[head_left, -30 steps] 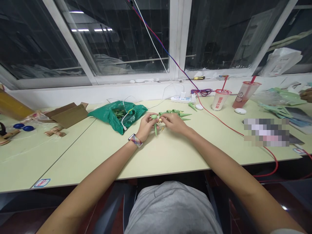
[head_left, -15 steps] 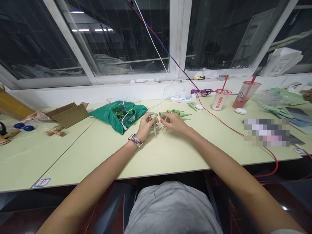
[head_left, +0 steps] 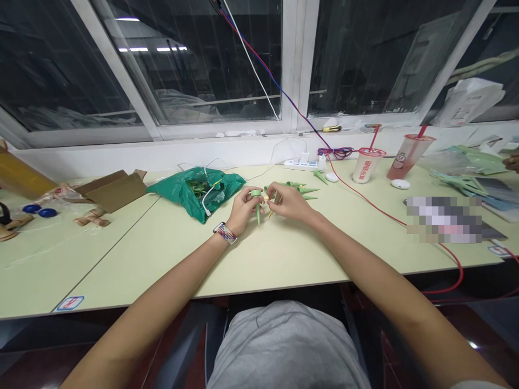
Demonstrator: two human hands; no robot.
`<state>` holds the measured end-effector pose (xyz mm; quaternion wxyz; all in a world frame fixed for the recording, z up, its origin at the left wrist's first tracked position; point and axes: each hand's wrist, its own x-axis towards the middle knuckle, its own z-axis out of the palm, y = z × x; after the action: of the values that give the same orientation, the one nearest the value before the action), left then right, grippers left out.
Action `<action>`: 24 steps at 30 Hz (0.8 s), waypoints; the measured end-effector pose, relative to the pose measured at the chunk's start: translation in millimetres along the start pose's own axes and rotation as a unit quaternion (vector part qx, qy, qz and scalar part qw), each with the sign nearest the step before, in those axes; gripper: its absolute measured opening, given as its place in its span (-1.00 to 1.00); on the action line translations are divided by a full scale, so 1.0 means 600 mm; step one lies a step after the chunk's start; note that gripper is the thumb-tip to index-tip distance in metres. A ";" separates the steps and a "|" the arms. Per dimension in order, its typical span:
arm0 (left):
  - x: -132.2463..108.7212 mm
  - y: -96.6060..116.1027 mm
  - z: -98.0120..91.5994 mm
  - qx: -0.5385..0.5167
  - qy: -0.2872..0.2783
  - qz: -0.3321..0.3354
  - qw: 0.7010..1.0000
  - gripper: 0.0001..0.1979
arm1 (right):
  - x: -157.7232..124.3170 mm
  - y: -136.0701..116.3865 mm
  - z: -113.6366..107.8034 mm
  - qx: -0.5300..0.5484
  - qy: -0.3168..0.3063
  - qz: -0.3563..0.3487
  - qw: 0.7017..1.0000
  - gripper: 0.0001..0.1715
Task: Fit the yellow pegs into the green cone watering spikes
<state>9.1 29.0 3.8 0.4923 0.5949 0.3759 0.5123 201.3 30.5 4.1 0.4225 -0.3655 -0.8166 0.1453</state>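
Observation:
Between the fingers of my left hand (head_left: pixel 241 209) is a green cone-shaped piece (head_left: pixel 258 215), its wide round end up and its tip pointing down. My right hand (head_left: pixel 288 202) is closed on a small yellow piece (head_left: pixel 266 199) right beside that cone. Several more green cones (head_left: pixel 308 190) lie on the table behind my right hand, which partly hides them. A small orange-yellow bit (head_left: pixel 271 214) shows just below my right fingers. One separate green cone (head_left: pixel 320 176) lies farther back, near a white round object (head_left: pixel 331 177).
An open green plastic bag (head_left: pixel 184 197) with green pieces lies left of my hands, beside a cardboard box (head_left: pixel 115 192). Behind is a power strip (head_left: pixel 300 164). Two drink cups (head_left: pixel 366 166) and a red cable (head_left: pixel 375 207) are to the right.
The fingers of my right hand have shifted slightly around the small yellow piece. My left hand and the green cone have hardly moved.

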 end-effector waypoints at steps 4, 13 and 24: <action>0.001 -0.001 0.000 0.000 -0.003 0.000 1.000 -0.61 | 0.000 0.006 0.004 -0.006 0.002 -0.010 1.000 -0.93; -0.002 0.000 0.002 0.008 -0.011 0.004 1.000 -0.63 | 0.001 0.004 0.000 -0.049 -0.030 0.019 0.998 -0.73; -0.002 0.002 0.001 0.004 -0.007 0.001 1.000 -0.64 | -0.002 0.004 0.003 -0.018 -0.004 -0.012 1.000 -0.89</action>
<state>9.3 27.3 4.5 0.4919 0.6012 0.3737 0.5069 201.6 31.2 1.0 0.4144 -0.3627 -0.8250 0.1270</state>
